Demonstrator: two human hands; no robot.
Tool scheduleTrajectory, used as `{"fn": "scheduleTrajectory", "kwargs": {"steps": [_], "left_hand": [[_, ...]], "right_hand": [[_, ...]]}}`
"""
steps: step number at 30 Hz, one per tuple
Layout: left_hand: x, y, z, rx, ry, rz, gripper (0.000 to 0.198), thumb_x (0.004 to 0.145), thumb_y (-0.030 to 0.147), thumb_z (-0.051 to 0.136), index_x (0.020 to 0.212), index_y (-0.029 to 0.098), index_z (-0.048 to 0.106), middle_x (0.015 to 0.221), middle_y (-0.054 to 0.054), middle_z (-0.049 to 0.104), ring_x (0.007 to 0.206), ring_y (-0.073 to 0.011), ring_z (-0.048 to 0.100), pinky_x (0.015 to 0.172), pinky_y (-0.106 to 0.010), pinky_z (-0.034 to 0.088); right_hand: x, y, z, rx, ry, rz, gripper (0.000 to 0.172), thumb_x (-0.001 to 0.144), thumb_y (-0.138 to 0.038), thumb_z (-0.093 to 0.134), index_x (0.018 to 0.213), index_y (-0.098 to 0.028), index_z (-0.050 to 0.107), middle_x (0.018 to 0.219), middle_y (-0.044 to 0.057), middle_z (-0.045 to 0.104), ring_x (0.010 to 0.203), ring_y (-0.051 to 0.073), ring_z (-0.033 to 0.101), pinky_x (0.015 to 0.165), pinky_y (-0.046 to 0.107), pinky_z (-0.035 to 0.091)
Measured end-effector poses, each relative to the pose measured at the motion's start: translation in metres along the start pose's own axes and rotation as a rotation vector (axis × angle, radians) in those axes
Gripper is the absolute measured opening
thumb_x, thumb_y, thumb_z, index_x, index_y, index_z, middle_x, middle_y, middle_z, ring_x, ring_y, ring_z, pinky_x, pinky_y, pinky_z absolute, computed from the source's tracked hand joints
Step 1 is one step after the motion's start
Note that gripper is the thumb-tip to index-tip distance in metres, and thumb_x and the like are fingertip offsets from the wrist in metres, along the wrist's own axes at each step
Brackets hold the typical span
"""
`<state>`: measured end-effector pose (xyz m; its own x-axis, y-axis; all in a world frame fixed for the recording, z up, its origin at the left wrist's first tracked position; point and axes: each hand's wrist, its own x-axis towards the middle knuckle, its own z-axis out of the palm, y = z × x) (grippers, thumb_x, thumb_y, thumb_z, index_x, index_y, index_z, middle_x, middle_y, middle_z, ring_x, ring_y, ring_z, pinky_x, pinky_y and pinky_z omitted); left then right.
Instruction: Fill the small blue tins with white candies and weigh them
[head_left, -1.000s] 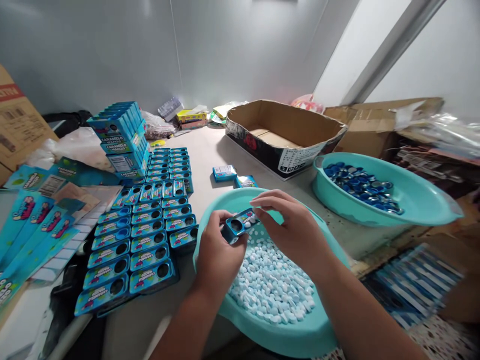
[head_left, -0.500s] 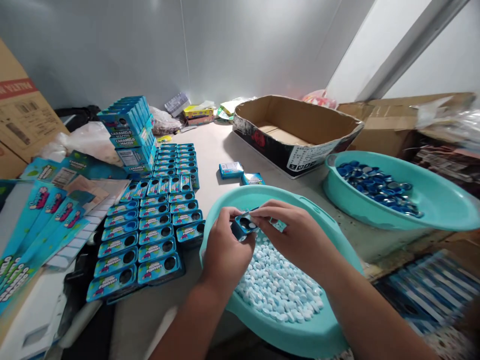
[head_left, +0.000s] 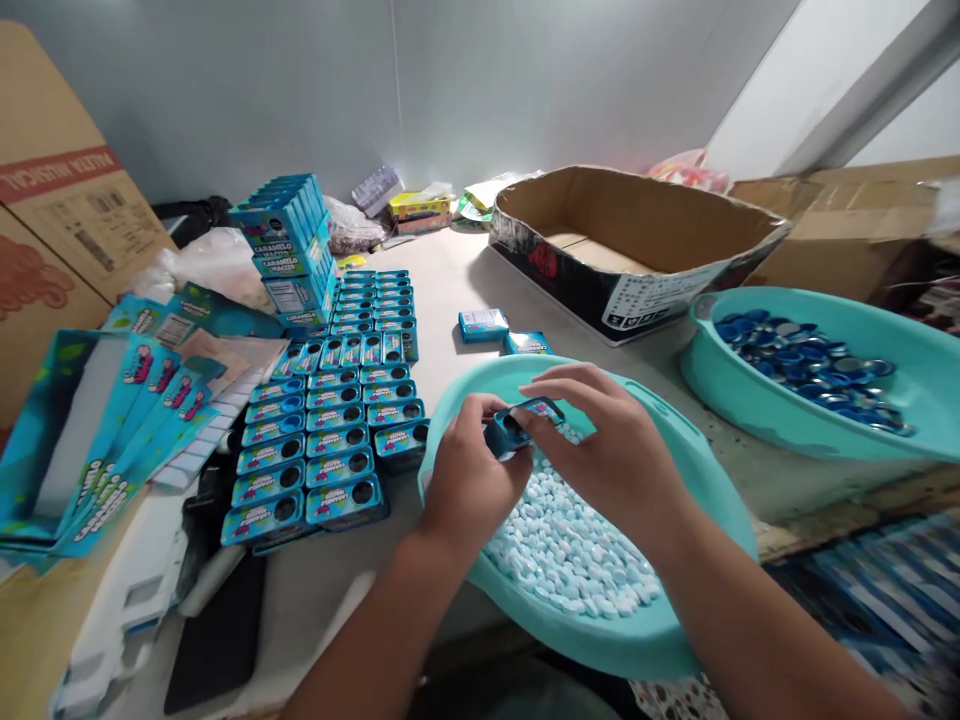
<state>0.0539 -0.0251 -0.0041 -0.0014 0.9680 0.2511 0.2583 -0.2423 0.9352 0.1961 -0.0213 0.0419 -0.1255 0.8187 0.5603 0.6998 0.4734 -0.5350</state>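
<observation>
My left hand (head_left: 469, 480) and my right hand (head_left: 600, 450) both pinch one small blue candy box (head_left: 521, 425) with a round hole in its face. They hold it just above a teal basin (head_left: 675, 640) full of small white and pale blue candies (head_left: 570, 550). To the left, several like boxes (head_left: 330, 440) lie in rows on the table.
A stack of blue cartons (head_left: 289, 245) stands behind the rows. Flat printed blanks (head_left: 127, 440) lie at the left beside a brown carton (head_left: 60, 220). An open cardboard tray (head_left: 630, 250) and a second teal basin (head_left: 750, 410) with blue caps (head_left: 810, 365) sit at the right.
The view has shifted to the left, so everything sits further right. Both hands have kept hold of the small box and turned it a little over the candy basin.
</observation>
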Motion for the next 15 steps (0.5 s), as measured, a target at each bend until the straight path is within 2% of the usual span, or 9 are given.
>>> {"fn": "scheduleTrajectory", "kwargs": {"steps": [2, 5, 8, 10, 12, 14, 15], "left_hand": [[0.001, 0.001, 0.001, -0.016, 0.023, 0.001, 0.038, 0.074, 0.017, 0.077, 0.107, 0.023, 0.057, 0.102, -0.003, 0.068, 0.097, -0.021, 0.068, 0.085, -0.033, 0.053], [0.003, 0.003, 0.0, -0.054, 0.123, -0.007, 0.057, 0.071, 0.017, 0.08, 0.121, 0.023, 0.054, 0.108, -0.004, 0.067, 0.1, -0.0208, 0.068, 0.09, -0.034, 0.053], [0.0, 0.013, -0.015, -0.019, 0.234, 0.088, 0.068, 0.072, 0.019, 0.079, 0.134, 0.022, 0.049, 0.109, -0.005, 0.066, 0.098, -0.0198, 0.068, 0.092, -0.035, 0.053], [-0.007, 0.024, -0.038, 0.091, 0.275, 0.156, 0.065, 0.076, 0.023, 0.077, 0.135, 0.022, 0.05, 0.108, -0.005, 0.066, 0.098, -0.0199, 0.067, 0.093, -0.035, 0.053], [-0.015, 0.037, -0.07, 0.252, 0.285, 0.149, 0.064, 0.076, 0.028, 0.077, 0.135, 0.023, 0.054, 0.11, -0.005, 0.065, 0.101, -0.0212, 0.066, 0.094, -0.035, 0.053], [-0.023, 0.047, -0.104, 0.388, 0.233, 0.052, 0.074, 0.073, 0.028, 0.078, 0.142, 0.024, 0.052, 0.113, -0.005, 0.065, 0.1, -0.0217, 0.066, 0.091, -0.035, 0.055], [-0.025, 0.051, -0.121, 0.444, 0.162, 0.013, 0.073, 0.073, 0.026, 0.076, 0.143, 0.024, 0.053, 0.115, -0.005, 0.066, 0.099, -0.0216, 0.067, 0.09, -0.033, 0.056]], "right_hand": [[0.001, 0.003, -0.003, 0.015, 0.034, 0.037, 0.016, 0.094, -0.033, 0.06, 0.102, -0.025, 0.072, 0.107, 0.009, 0.069, 0.101, 0.025, 0.069, 0.09, 0.042, 0.057], [0.005, 0.012, -0.006, 0.009, 0.078, 0.113, 0.023, 0.097, -0.038, 0.055, 0.11, -0.025, 0.07, 0.112, 0.01, 0.068, 0.104, 0.026, 0.068, 0.091, 0.043, 0.057], [0.008, 0.021, -0.005, -0.062, -0.011, 0.132, 0.028, 0.098, -0.041, 0.053, 0.112, -0.024, 0.07, 0.113, 0.01, 0.069, 0.108, 0.027, 0.068, 0.093, 0.044, 0.056], [0.004, 0.028, -0.004, -0.152, -0.189, 0.126, 0.033, 0.097, -0.042, 0.053, 0.114, -0.022, 0.071, 0.116, 0.013, 0.07, 0.11, 0.03, 0.068, 0.094, 0.047, 0.056], [-0.007, 0.039, -0.007, -0.24, -0.404, 0.106, 0.036, 0.094, -0.043, 0.056, 0.117, -0.02, 0.072, 0.123, 0.017, 0.069, 0.116, 0.035, 0.066, 0.093, 0.053, 0.057], [-0.024, 0.058, -0.016, -0.296, -0.578, 0.07, 0.037, 0.086, -0.04, 0.066, 0.118, -0.022, 0.073, 0.132, 0.019, 0.066, 0.123, 0.041, 0.062, 0.091, 0.059, 0.057], [-0.033, 0.071, -0.022, -0.31, -0.632, 0.062, 0.038, 0.08, -0.035, 0.072, 0.116, -0.023, 0.074, 0.133, 0.019, 0.066, 0.124, 0.042, 0.062, 0.087, 0.058, 0.059]]}}
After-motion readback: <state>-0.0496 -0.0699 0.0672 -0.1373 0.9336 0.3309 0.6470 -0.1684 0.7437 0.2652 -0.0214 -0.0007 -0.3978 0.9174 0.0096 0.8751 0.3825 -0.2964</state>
